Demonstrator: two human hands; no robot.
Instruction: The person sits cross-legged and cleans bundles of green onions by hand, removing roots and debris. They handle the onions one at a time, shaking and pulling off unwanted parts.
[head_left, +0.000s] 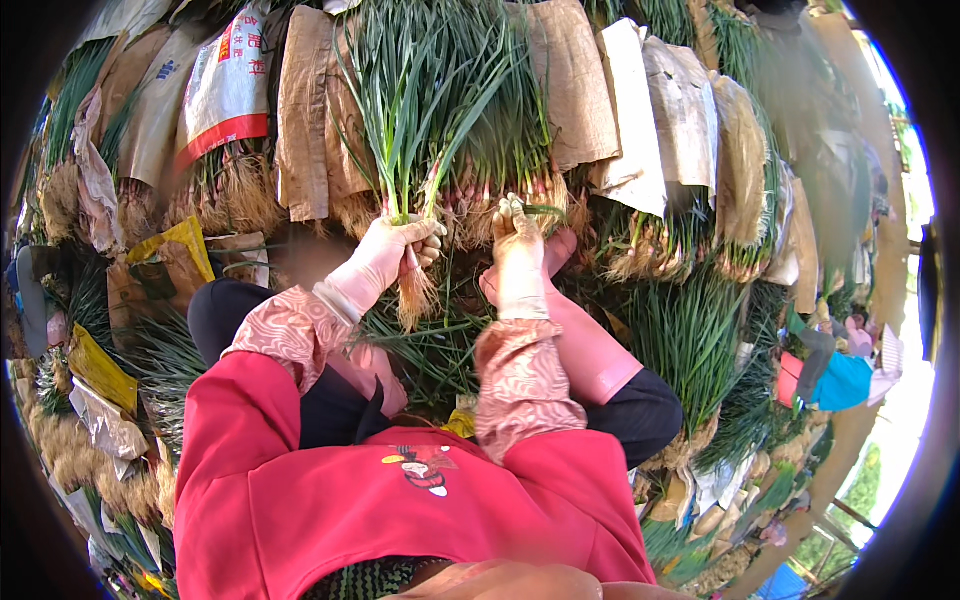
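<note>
My left hand (401, 244), in a pale thin glove, is closed around the lower stems of a small bunch of green plants with pinkish stem bases (397, 157); their pale roots (416, 296) hang below the fist and the long leaves point away from me. My right hand (517, 221), gloved too, has its fingers bent together just right of it, with a green leaf (544, 211) at the fingertips; whether it grips the leaf I cannot tell. Right behind both hands stands a dense heap of the same plants (495, 112), roots towards me.
Brown paper sheets (574, 82) and a printed white and red sack (229, 82) cover neighbouring bundles. Loose green leaves (442, 349) lie between my legs. More bundles (686, 337) lie at the right, and a person in blue (840, 379) is farther right.
</note>
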